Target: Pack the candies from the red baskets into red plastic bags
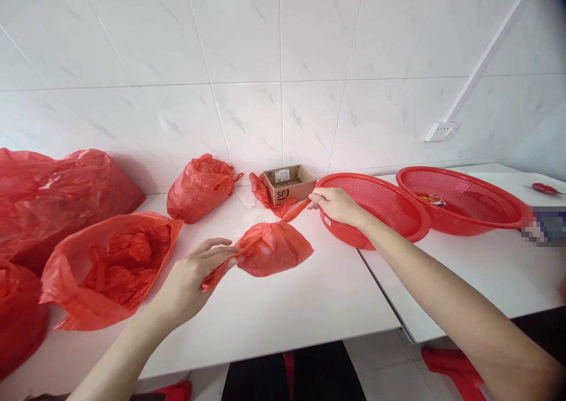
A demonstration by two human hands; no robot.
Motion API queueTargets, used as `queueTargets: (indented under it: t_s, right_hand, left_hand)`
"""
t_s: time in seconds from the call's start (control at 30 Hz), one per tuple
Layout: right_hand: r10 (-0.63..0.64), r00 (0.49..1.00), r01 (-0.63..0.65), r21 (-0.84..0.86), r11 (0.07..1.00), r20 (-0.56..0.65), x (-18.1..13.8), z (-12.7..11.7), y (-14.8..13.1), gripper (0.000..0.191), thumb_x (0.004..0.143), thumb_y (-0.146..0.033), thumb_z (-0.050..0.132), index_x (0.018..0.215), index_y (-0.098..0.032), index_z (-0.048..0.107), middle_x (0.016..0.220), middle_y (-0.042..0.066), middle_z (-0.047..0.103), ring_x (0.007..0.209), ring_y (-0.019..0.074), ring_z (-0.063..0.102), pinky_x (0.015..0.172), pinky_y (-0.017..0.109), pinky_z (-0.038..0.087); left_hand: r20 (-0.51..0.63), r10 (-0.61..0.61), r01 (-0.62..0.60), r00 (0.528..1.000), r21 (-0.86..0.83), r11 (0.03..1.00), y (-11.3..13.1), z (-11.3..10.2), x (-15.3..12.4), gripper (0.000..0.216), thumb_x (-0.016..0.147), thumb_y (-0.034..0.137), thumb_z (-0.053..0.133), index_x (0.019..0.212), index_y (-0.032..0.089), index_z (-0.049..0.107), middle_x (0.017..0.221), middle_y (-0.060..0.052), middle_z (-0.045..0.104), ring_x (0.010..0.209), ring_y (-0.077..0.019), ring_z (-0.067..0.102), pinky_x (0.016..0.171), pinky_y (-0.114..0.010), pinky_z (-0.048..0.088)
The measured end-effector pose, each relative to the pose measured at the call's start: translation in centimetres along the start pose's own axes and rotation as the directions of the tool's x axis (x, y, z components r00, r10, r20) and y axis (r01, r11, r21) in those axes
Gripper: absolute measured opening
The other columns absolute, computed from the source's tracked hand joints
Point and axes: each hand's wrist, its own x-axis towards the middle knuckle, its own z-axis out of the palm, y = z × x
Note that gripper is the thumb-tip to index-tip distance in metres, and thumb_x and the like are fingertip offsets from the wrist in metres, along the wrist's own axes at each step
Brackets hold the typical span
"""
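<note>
A small filled red plastic bag (274,249) lies on the white table (283,312) in front of me. My left hand (194,277) pinches one of its handle strips at the near left. My right hand (336,204) grips the other handle, stretched taut toward the far right, just over the rim of a red mesh basket (380,203). Both handles are pulled apart away from the bag.
An open red bag (110,265) stuffed with more red bags sits at left, with large full red bags (62,194) behind it. A tied red bag (200,187) and a small cardboard box (288,184) stand by the tiled wall. A second red basket (464,199) is at right.
</note>
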Motion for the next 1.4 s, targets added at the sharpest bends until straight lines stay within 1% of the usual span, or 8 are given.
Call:
queueTargets:
  t_s: [0.17, 0.3, 0.37, 0.6, 0.73, 1.07, 1.23, 1.4]
  right_hand:
    - [0.044, 0.999, -0.045, 0.040, 0.998, 0.033, 1.8, 0.9, 0.7, 0.031, 0.093, -0.036, 0.054, 0.066, -0.020, 0.052, 0.090, 0.007, 0.074, 0.082, 0.0212, 0.066, 0.068, 0.032, 0.048]
    - [-0.004, 0.995, -0.013, 0.176, 0.984, 0.095, 1.7, 1.6, -2.0, 0.031, 0.097, -0.040, 0.045, 0.080, -0.019, 0.060, 0.099, 0.009, 0.072, 0.089, 0.0194, 0.067, 0.070, 0.030, 0.054]
    - [-0.089, 0.985, 0.048, 0.263, 0.964, 0.146, 1.1, 2.2, -3.6, 0.033, 0.098, -0.042, 0.043, 0.086, -0.018, 0.063, 0.100, 0.008, 0.071, 0.094, 0.0187, 0.066, 0.079, 0.032, 0.054]
    - [-0.291, 0.936, 0.244, 0.232, 0.942, 0.198, -0.8, 6.8, -5.4, 0.027, 0.095, -0.033, 0.052, 0.081, -0.019, 0.071, 0.133, 0.008, 0.056, 0.127, 0.0234, 0.050, 0.104, 0.039, 0.040]
    - [-0.279, 0.916, 0.188, 0.306, 0.933, 0.288, -1.1, 7.8, -3.6, 0.026, 0.099, -0.036, 0.043, 0.101, -0.022, 0.064, 0.108, 0.005, 0.066, 0.104, 0.0198, 0.061, 0.091, 0.036, 0.047]
    - [-0.158, 0.987, 0.160, 0.138, 0.977, -0.027, -4.8, 7.3, -5.2, 0.014, 0.096, -0.028, 0.041, 0.110, -0.026, 0.043, 0.055, -0.010, 0.042, 0.052, 0.0141, 0.043, 0.058, 0.026, 0.034]
    - [-0.097, 0.995, 0.100, 0.165, 0.981, -0.028, -6.5, 9.3, -4.0, 0.015, 0.094, -0.025, 0.041, 0.109, -0.025, 0.044, 0.053, -0.010, 0.041, 0.050, 0.0130, 0.040, 0.054, 0.024, 0.031]
    - [-0.100, 0.993, 0.090, 0.158, 0.983, 0.055, -6.9, 9.2, -3.2, 0.016, 0.094, -0.021, 0.040, 0.109, -0.025, 0.045, 0.058, -0.008, 0.052, 0.051, 0.0123, 0.044, 0.055, 0.024, 0.033]
  left_hand:
    - [0.115, -0.149, 0.184, 0.982, -0.421, 0.888, 1.0, 0.5, -0.3, 0.029, 0.094, 0.041, 0.049, 0.094, 0.029, 0.076, 0.142, -0.004, 0.055, 0.136, -0.0300, 0.043, 0.109, -0.045, 0.041]
    - [0.087, -0.394, 0.252, 0.915, -0.886, 0.390, 1.3, 2.5, 2.4, 0.041, 0.094, 0.051, 0.045, 0.106, 0.024, 0.074, 0.130, -0.008, 0.065, 0.130, -0.0274, 0.050, 0.112, -0.045, 0.036]
    - [0.132, -0.432, 0.267, 0.892, -0.925, 0.270, 1.5, 3.7, 3.4, 0.040, 0.091, 0.052, 0.051, 0.105, 0.021, 0.074, 0.116, -0.010, 0.071, 0.119, -0.0272, 0.059, 0.106, -0.044, 0.041]
    - [0.347, -0.287, 0.422, 0.893, -0.867, 0.264, 3.2, 7.1, 4.3, 0.027, 0.076, 0.040, 0.076, 0.077, 0.014, 0.074, 0.077, -0.006, 0.072, 0.074, -0.0191, 0.065, 0.079, -0.033, 0.049]
    - [0.275, -0.364, 0.378, 0.890, -0.891, 0.251, 2.9, 7.8, 4.4, 0.038, 0.080, 0.044, 0.071, 0.057, 0.016, 0.058, 0.061, 0.002, 0.058, 0.059, -0.0098, 0.051, 0.064, -0.024, 0.041]
    - [0.212, -0.420, 0.340, 0.882, -0.905, 0.256, 2.7, 7.6, 3.6, 0.020, 0.082, 0.030, 0.066, 0.071, 0.019, 0.054, 0.076, -0.001, 0.069, 0.077, -0.0160, 0.063, 0.076, -0.028, 0.044]
    - [0.174, -0.415, 0.325, 0.893, -0.888, 0.327, 2.0, 7.4, 3.1, 0.013, 0.084, 0.029, 0.062, 0.096, 0.023, 0.062, 0.093, -0.002, 0.073, 0.091, -0.0187, 0.066, 0.082, -0.030, 0.047]
    - [0.161, -0.356, 0.332, 0.921, -0.802, 0.496, 1.8, 7.1, 3.1, 0.016, 0.081, 0.035, 0.069, 0.088, 0.021, 0.071, 0.101, -0.007, 0.073, 0.093, -0.0222, 0.067, 0.082, -0.033, 0.050]
